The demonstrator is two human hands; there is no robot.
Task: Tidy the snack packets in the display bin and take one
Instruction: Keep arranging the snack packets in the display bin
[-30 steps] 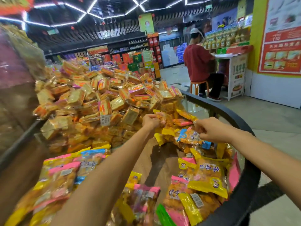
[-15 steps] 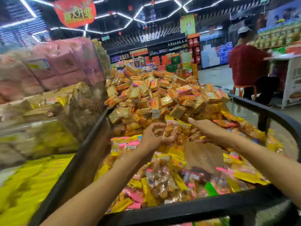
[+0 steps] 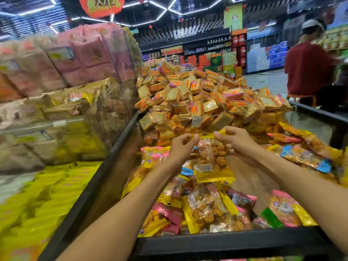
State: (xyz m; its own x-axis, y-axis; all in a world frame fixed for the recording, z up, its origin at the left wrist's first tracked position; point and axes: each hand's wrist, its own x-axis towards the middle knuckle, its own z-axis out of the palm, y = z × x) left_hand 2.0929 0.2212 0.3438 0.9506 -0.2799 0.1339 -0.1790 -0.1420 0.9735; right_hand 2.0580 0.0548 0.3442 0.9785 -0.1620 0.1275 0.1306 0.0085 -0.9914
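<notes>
1. My left hand point(image 3: 181, 147) and right hand point(image 3: 237, 146) each pinch one end of the yellow top strip of a clear snack packet point(image 3: 211, 157), held up over the middle of the display bin point(image 3: 226, 242).
2. Loose packets point(image 3: 203, 208) lie heaped along the bin's near edge.
3. Boxed snacks point(image 3: 197, 98), somewhat blurred, pile up past its far edge.

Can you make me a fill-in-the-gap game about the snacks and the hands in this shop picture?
1. The left hand and right hand hold one snack packet by its ____ top strip.
2. The packet hangs ____ the display bin.
3. On the packet's lower part sits a white ____ label.
4. A seated person at far right wears a ____ top.

Missing words: yellow; above; barcode; red
</notes>
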